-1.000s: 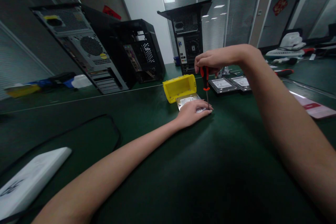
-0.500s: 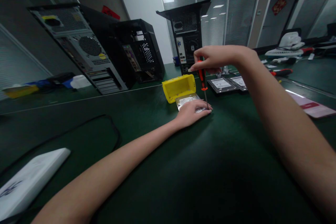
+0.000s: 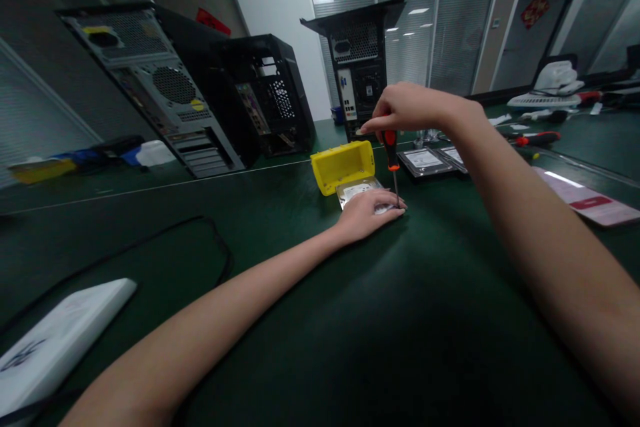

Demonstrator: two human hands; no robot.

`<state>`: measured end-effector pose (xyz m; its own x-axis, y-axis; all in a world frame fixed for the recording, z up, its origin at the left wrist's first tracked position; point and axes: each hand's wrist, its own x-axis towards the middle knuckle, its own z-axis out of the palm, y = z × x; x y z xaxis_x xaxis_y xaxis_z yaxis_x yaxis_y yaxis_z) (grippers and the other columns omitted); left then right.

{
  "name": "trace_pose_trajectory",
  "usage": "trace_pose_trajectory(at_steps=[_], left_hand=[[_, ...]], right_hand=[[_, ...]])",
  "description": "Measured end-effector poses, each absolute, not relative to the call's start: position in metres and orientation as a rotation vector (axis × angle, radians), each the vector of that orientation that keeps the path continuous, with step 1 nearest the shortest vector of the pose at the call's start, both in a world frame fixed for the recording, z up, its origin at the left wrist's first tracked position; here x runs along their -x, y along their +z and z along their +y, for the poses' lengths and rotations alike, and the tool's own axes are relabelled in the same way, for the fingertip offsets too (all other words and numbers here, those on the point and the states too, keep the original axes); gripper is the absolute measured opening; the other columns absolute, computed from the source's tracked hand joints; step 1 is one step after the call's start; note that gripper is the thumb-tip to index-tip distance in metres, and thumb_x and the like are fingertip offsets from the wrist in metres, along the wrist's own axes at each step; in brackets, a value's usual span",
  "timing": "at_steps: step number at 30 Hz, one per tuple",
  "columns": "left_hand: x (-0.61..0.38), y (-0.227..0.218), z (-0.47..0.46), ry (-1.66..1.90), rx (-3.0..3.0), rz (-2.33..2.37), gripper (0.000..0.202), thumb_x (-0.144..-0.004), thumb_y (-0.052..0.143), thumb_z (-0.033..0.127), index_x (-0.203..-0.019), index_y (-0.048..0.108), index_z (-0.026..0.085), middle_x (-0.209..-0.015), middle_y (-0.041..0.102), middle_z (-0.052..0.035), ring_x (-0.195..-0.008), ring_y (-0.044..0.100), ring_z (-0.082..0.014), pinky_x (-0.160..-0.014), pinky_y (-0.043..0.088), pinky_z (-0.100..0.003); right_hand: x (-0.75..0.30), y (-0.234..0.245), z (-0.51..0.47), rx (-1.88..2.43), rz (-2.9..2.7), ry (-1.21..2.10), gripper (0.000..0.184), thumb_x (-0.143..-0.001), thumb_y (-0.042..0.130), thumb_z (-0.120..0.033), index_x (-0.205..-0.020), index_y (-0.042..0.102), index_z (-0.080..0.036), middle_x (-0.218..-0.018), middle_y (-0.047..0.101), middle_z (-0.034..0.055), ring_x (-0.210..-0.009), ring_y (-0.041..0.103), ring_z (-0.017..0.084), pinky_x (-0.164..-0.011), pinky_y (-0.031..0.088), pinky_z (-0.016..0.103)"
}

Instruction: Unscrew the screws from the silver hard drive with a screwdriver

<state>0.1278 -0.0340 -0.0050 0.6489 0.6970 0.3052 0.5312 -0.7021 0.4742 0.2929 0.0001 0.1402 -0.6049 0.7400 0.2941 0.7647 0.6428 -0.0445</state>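
My right hand (image 3: 400,108) is closed round the top of a red-and-black screwdriver (image 3: 393,155), which stands nearly upright. Its tip reaches down to the near right corner of a hard drive (image 3: 351,191) lying on the green table. Across that drive rests my left hand (image 3: 366,213), its thumb and fingers gripping it on either side of the screwdriver's tip. The left hand and wrist cover much of the drive; any screw under the tip is hidden. Touching or just behind the drive is a yellow plastic box (image 3: 340,163), with tiny bits inside.
More hard drives (image 3: 424,161) lie right of the yellow box. Computer cases (image 3: 195,87) stand along the back. A pink-and-white flat object (image 3: 590,200) and a red-handled tool (image 3: 539,139) are at right. At left are a white box (image 3: 65,337) and a black cable (image 3: 220,240).
My right hand has turned slightly on the screwdriver, covering more of its handle. My left hand stays on the hard drive. The whole view has shifted a little.
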Motion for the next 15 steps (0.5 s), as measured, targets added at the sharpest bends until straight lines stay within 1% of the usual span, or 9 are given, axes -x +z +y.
trace_pose_trajectory(at_steps=[3, 5, 7, 9, 12, 15], left_hand=[[-0.1286, -0.0039, -0.0351, 0.676, -2.531, 0.979, 0.027, -0.087, 0.050, 0.039, -0.102, 0.067, 0.024, -0.112, 0.064, -0.0029, -0.112, 0.053, -0.0196, -0.100, 0.038, -0.039], [-0.1289, -0.0026, -0.0362, 0.664, -2.527, 0.988, 0.027, -0.087, 0.050, 0.038, -0.102, 0.067, 0.024, -0.112, 0.064, -0.0029, -0.113, 0.053, -0.0196, -0.100, 0.038, -0.039], [-0.1289, -0.0016, -0.0369, 0.652, -2.524, 0.999, 0.027, -0.087, 0.050, 0.038, -0.103, 0.067, 0.024, -0.113, 0.064, -0.0027, -0.112, 0.053, -0.0197, -0.100, 0.039, -0.039], [-0.1287, -0.0013, -0.0369, 0.650, -2.528, 1.000, 0.027, -0.087, 0.050, 0.038, -0.103, 0.067, 0.023, -0.113, 0.064, -0.0027, -0.113, 0.053, -0.0199, -0.099, 0.039, -0.038], [-0.1282, -0.0018, -0.0362, 0.653, -2.535, 0.977, 0.028, -0.088, 0.049, 0.039, -0.103, 0.067, 0.023, -0.112, 0.064, -0.0029, -0.110, 0.054, -0.0194, -0.098, 0.040, -0.037], [-0.1279, -0.0026, -0.0358, 0.647, -2.531, 0.974, 0.028, -0.088, 0.049, 0.039, -0.102, 0.067, 0.023, -0.112, 0.064, -0.0032, -0.108, 0.055, -0.0193, -0.096, 0.041, -0.037]], right_hand=[[-0.2926, 0.1364, 0.0066, 1.272, -2.546, -0.139, 0.068, -0.080, 0.033, -0.068, -0.087, 0.067, -0.010, -0.082, 0.064, 0.0115, -0.075, 0.057, 0.018, -0.066, 0.042, 0.029], [-0.2934, 0.1350, 0.0096, 1.324, -2.535, -0.085, 0.069, -0.082, 0.029, -0.067, -0.092, 0.067, -0.010, -0.090, 0.065, 0.0128, -0.078, 0.058, 0.019, -0.068, 0.043, 0.030], [-0.2947, 0.1349, 0.0106, 1.361, -2.520, 0.021, 0.067, -0.086, 0.025, -0.062, -0.100, 0.065, -0.010, -0.096, 0.065, 0.0130, -0.081, 0.059, 0.020, -0.069, 0.044, 0.030], [-0.2958, 0.1360, 0.0093, 1.358, -2.522, 0.131, 0.060, -0.089, 0.023, -0.053, -0.105, 0.064, -0.012, -0.100, 0.064, 0.0118, -0.080, 0.059, 0.019, -0.068, 0.045, 0.030], [-0.2963, 0.1390, 0.0049, 1.321, -2.579, 0.257, 0.046, -0.091, 0.028, -0.039, -0.105, 0.065, -0.015, -0.103, 0.063, 0.0092, -0.081, 0.058, 0.017, -0.067, 0.044, 0.028], [-0.2965, 0.1417, 0.0013, 1.241, -2.632, 0.332, 0.039, -0.090, 0.034, -0.034, -0.111, 0.062, -0.017, -0.106, 0.061, 0.0073, -0.085, 0.057, 0.016, -0.066, 0.043, 0.026]])
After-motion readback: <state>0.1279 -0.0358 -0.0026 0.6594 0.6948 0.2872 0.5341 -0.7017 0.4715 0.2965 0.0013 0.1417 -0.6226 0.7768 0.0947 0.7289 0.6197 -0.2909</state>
